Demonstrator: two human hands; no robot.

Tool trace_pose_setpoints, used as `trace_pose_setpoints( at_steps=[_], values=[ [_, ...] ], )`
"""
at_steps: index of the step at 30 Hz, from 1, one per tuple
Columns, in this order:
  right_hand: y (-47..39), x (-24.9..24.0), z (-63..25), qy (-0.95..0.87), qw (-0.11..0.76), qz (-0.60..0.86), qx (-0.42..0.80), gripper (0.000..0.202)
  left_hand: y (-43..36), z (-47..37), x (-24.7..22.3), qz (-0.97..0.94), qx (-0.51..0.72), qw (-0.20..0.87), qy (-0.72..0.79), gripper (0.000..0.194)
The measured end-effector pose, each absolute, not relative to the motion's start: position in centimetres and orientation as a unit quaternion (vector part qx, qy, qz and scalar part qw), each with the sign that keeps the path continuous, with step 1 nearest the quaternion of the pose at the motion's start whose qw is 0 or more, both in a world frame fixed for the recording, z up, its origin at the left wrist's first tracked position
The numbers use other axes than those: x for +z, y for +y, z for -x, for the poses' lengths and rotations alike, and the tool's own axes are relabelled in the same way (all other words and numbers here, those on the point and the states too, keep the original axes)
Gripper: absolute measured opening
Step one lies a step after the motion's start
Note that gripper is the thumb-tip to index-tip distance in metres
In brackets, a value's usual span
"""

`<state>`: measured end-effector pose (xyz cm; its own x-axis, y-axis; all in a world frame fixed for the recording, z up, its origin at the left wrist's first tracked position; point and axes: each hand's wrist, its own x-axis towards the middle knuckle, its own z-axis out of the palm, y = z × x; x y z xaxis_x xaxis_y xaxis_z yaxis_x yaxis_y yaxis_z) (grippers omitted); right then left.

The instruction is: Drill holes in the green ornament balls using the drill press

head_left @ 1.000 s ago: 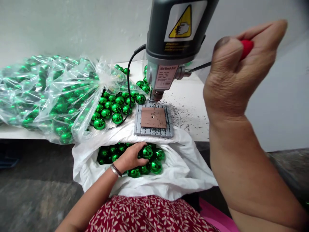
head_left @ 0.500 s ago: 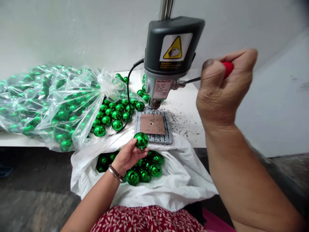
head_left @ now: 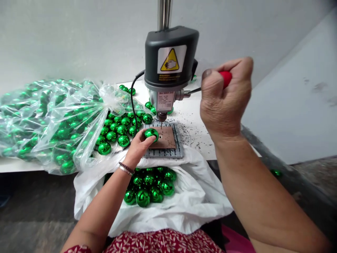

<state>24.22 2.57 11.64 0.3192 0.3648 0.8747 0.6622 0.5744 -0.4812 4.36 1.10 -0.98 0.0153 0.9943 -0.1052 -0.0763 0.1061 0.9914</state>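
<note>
My left hand point(head_left: 140, 142) is closed on a shiny green ball point(head_left: 151, 134), holding it over the left part of a brown square plate point(head_left: 168, 138). This plate, with a small hole in it, lies on the grey slotted base point(head_left: 179, 151) of a small bench drill point(head_left: 171, 59). The thin drill bit point(head_left: 161, 124) points down above the plate, just right of the ball. Raised at the right, my right hand point(head_left: 226, 95) is wrapped round the red knob point(head_left: 226, 79) of the drill's lever.
Below the base, a white cloth sack point(head_left: 195, 200) lies open with several green balls inside. A tied clear plastic bag point(head_left: 58, 123) full of green balls fills the left, and loose balls point(head_left: 122, 130) lie beside it. Dark shavings dot the white table point(head_left: 200, 130). A black cable point(head_left: 132, 102) hangs by the drill.
My left hand has carried the ball up from above the sack's opening to over the plate near the bit. My right hand stays on the lever knob. The view has shifted slightly.
</note>
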Motion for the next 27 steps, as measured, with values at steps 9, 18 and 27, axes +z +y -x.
trace_pose_setpoints(
  at_steps=[9, 18, 27],
  values=[
    [2.5, 12.3, -23.9, -0.570, 0.687, 0.443, -0.079, 0.023, 3.4, -6.2, -2.5, -0.555, 0.429, 0.446, 0.556, 0.040],
    [1.8, 13.0, -23.8, -0.578, 0.665, 0.472, -0.040, 0.020, 3.6, -6.8, -1.6, -0.598, 0.376, 0.366, 0.606, 0.048],
    [1.8, 13.0, -23.8, -0.575, 0.676, 0.460, -0.034, 0.020, 3.6, -6.7, -1.6, -0.622, 0.372, 0.366, 0.584, 0.050]
  ],
)
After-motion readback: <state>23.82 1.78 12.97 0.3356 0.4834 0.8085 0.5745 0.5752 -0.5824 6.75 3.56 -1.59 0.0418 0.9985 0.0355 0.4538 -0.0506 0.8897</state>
